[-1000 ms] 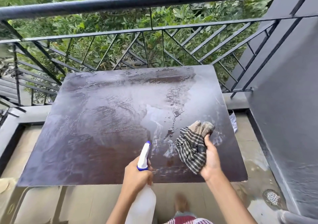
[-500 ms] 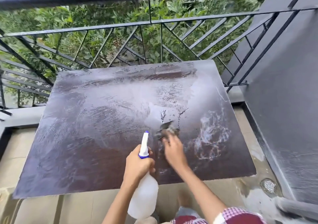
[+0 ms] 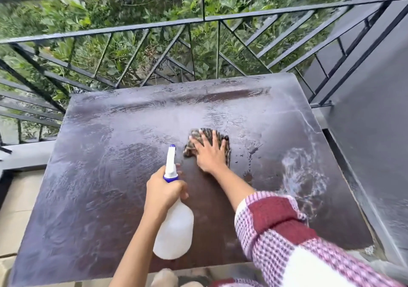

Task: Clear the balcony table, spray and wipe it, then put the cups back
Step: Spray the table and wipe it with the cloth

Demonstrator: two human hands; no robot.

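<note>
The dark brown balcony table (image 3: 106,176) is wet and streaked, with foamy smears at its right side. My left hand (image 3: 164,190) grips the neck of a white spray bottle (image 3: 175,229) with a blue collar, held above the table's near middle. My right hand (image 3: 208,152) lies flat with spread fingers on a checked cloth (image 3: 204,135), pressing it onto the middle of the tabletop. No cups are in view.
A black metal railing (image 3: 203,19) runs along the far edge of the table, with green foliage behind it. A grey wall (image 3: 375,121) stands close on the right. Tiled floor (image 3: 17,209) shows to the left of the table.
My right hand, which held the cloth bunched near the right front, has laid it flat and pushed it toward the table's middle and farther from me. The bottle hand barely moved.
</note>
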